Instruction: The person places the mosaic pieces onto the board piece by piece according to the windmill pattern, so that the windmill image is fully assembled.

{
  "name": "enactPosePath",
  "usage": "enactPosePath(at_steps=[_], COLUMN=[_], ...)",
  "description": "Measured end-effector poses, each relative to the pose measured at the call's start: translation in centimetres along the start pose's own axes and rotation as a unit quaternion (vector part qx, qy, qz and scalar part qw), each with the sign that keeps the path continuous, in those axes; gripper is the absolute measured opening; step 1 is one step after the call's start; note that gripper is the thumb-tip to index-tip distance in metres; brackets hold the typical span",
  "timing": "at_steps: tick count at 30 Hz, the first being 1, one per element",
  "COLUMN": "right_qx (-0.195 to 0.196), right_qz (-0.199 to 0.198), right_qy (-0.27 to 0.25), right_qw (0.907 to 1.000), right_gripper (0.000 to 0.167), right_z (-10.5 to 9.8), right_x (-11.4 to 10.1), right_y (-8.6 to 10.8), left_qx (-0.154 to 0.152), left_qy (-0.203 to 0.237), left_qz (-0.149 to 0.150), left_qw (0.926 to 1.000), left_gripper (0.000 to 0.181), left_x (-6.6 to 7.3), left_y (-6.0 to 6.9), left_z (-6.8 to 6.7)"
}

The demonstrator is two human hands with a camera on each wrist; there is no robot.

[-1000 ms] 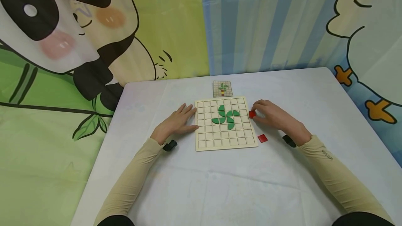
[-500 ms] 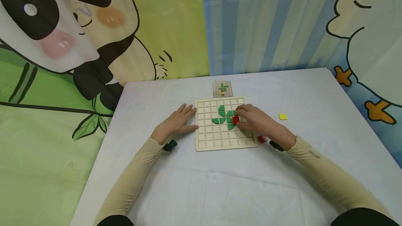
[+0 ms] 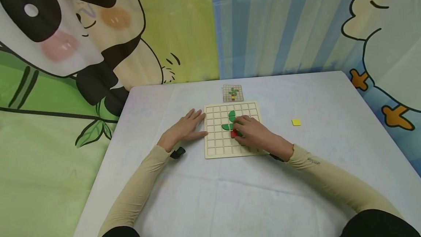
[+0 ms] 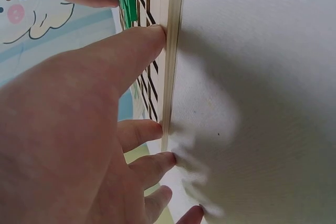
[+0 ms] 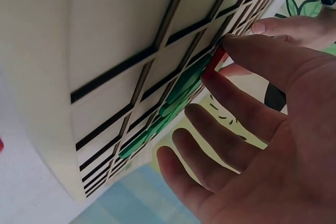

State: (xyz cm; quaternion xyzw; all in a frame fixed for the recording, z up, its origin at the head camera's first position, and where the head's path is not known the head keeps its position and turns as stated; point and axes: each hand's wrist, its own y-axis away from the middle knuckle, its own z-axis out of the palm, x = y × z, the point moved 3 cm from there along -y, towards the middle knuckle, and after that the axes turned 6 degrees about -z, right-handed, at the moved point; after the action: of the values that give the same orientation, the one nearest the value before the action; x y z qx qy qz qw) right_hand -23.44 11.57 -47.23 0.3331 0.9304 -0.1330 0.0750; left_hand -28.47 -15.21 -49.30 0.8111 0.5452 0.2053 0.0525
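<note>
A red square tile (image 3: 234,134) is pinched between the thumb and index finger of my right hand (image 3: 254,133), over the lower middle of the wooden grid board (image 3: 215,151). In the right wrist view the same red tile (image 5: 214,62) stands tilted at the board's cells. Green rounded pieces (image 3: 231,114) lie in the cells just beyond it, some covered by the right hand. My left hand (image 3: 184,127) lies spread at the board's left edge, with the thumb and fingertips touching the rim in the left wrist view.
A small pattern card (image 3: 233,93) with a green, yellow and red design lies behind the board. One yellow square tile (image 3: 296,122) sits on the white table (image 3: 250,193) to the right. Red shows at the left edge of the right wrist view, mostly cut off.
My right hand has carried the red tile leftward from beside the board onto its lower middle. That move uncovers the yellow tile and hides the other red one. The left hand stays put.
</note>
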Motion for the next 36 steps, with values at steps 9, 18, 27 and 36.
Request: enactPosePath(at_steps=[9,18,27,36], right_qx=[-0.003,0.017,0.022,0.004], right_qz=[0.010,-0.075,-0.080,-0.059], right_qy=[0.021,0.010,0.009,-0.006], right_qw=[0.9997,0.9970,0.9965,0.9982], right_gripper=[0.028,0.018,0.019,0.021], right_z=[0.23,0.23,0.19,-0.06], right_x=[-0.29,-0.71,-0.71,-0.42], right_y=[-0.24,-0.07,0.32,0.65], left_qx=[0.004,0.003,0.005,0.003], left_qy=[-0.001,-0.003,-0.008,-0.007], left_qz=[0.004,0.002,0.002,0.004], left_qw=[1.0000,1.0000,1.0000,1.0000], left_gripper=[0.087,0.088,0.088,0.088], left_x=[-0.03,0.04,-0.12,-0.07], left_y=[0.01,0.02,-0.01,-0.02], left_z=[0.04,0.05,0.12,0.13])
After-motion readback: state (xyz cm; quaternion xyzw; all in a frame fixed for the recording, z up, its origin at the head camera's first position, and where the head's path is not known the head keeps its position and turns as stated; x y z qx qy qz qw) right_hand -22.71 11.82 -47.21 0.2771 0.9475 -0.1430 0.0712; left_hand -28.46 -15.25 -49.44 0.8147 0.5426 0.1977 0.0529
